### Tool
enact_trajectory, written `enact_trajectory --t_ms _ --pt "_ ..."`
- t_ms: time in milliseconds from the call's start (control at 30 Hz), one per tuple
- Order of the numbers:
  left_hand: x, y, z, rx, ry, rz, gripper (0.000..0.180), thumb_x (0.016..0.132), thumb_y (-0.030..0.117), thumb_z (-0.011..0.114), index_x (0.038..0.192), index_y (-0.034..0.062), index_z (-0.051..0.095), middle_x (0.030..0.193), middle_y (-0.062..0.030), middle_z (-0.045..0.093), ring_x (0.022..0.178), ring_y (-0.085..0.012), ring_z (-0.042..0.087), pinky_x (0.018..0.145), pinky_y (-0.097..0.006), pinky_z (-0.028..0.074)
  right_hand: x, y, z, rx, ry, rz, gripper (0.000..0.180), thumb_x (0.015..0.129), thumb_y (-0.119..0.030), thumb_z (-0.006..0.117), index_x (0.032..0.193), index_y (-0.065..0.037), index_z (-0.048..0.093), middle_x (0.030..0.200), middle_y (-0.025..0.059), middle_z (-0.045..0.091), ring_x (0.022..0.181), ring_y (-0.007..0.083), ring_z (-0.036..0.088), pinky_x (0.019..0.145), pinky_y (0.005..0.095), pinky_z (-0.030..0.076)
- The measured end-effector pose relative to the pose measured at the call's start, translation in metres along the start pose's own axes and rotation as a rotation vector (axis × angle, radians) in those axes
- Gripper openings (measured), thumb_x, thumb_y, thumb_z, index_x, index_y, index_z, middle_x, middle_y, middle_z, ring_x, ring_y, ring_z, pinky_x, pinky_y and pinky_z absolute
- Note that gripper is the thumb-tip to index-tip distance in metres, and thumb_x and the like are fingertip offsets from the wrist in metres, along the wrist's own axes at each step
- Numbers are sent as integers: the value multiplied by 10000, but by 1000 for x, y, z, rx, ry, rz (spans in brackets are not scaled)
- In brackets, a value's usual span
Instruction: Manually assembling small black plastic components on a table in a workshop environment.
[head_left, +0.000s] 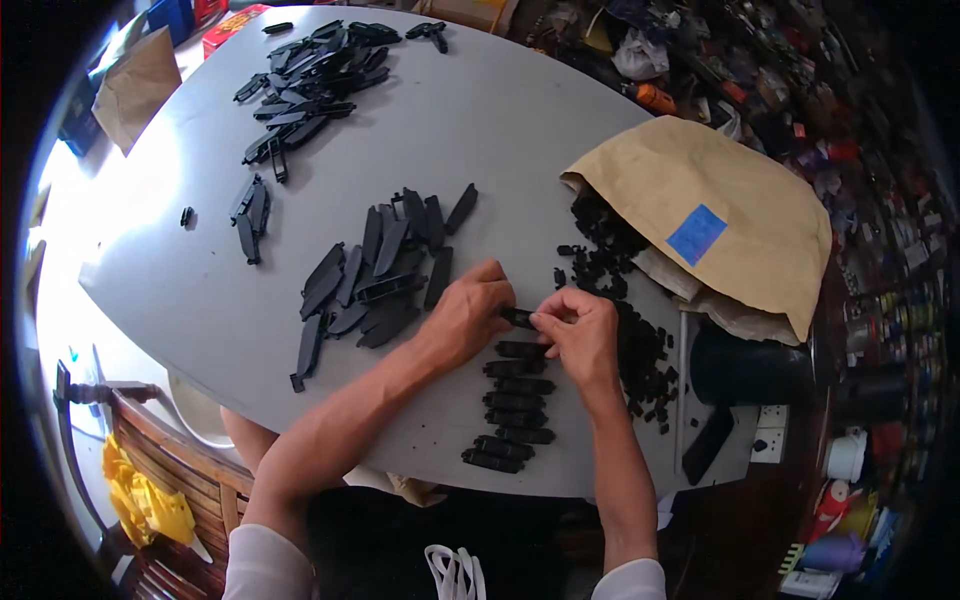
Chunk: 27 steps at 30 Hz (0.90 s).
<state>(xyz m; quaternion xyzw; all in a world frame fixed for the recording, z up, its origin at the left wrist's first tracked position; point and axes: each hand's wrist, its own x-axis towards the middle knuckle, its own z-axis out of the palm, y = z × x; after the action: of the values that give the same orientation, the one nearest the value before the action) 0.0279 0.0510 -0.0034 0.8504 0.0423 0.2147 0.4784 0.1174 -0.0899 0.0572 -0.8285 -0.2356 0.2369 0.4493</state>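
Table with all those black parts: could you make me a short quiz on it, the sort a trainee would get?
1. Multiple choice: what colour is the patch on the tan bag?
A) red
B) blue
C) yellow
2. True or false: the left hand and the right hand are both holding the same black part.
3. Fill the gap: compared with the big far heap, the row of black parts lies ____ the person (nearer to / farther from).

Key: 1. B, blue. 2. True. 3. Nearer to.
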Motion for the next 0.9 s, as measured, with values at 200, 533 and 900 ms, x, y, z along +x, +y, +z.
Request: enact_trajectory --t_ms 200,533,900 --pt "-1 -3 3 -10 24 3 241 597 -3 739 796 -14 603 867 -128 544 850 -320 564 722 -389 470 10 -3 18 69 -2 41 56 824 4 641 784 4 602 612 14 584 479 64 527 403 224 428" --pt "-1 -6 8 24 23 42 235 608 16 735 797 -16 600 846 -136 541 843 -336 552 716 -407 463 18 9 15 -126 -43 -93 112 793 39 638 737 27 541 603 76 568 525 161 570 474 322 430" --pt "-3 -1 4 -6 9 37 240 586 -38 721 791 -22 598 844 -131 537 849 -328 558 715 -395 458 30 3 2 -609 -137 -30 291 733 -186 765 776 -33 521 721 143 603 732 367 594 601 457 433"
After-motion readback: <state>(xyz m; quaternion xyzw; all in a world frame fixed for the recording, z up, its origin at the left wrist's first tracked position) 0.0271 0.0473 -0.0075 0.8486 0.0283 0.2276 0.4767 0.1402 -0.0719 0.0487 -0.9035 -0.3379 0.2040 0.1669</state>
